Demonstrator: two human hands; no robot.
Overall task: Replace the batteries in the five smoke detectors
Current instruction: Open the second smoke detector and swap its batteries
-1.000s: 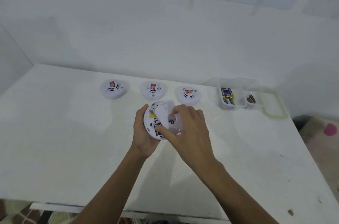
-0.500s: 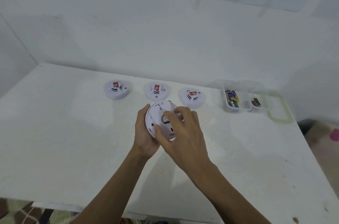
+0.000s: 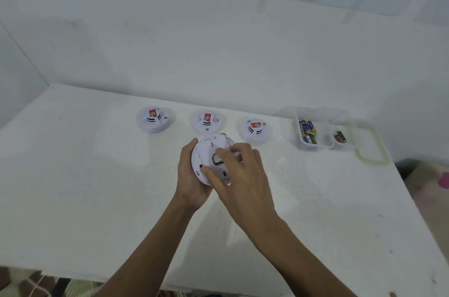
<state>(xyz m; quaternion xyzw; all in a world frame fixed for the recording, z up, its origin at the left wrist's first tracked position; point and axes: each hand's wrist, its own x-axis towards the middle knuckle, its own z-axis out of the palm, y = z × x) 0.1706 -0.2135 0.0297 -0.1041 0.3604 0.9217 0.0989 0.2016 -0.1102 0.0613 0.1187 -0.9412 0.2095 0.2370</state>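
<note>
A white round smoke detector (image 3: pixel 211 150) is held above the table's middle, its back plate facing me. My left hand (image 3: pixel 190 175) cups it from the left and below. My right hand (image 3: pixel 239 172) lies over the back plate, thumb on its lower edge and fingertips on its upper right. Three more smoke detectors stand in a row behind: one on the left (image 3: pixel 153 119), one in the middle (image 3: pixel 207 121), one on the right (image 3: pixel 255 129), each with a red label on top. A clear box (image 3: pixel 313 133) holds several batteries (image 3: pixel 307 131).
The white table (image 3: pixel 97 187) runs to a wall at the back and a corner at the left. A smaller clear tub (image 3: pixel 341 137) with a few batteries and a green-rimmed lid (image 3: pixel 371 150) lie at the right. Table edges are near at front and right.
The back plate, earlier held off-centre with the labelled inside showing, now sits flat over the detector. My right hand has shifted across it.
</note>
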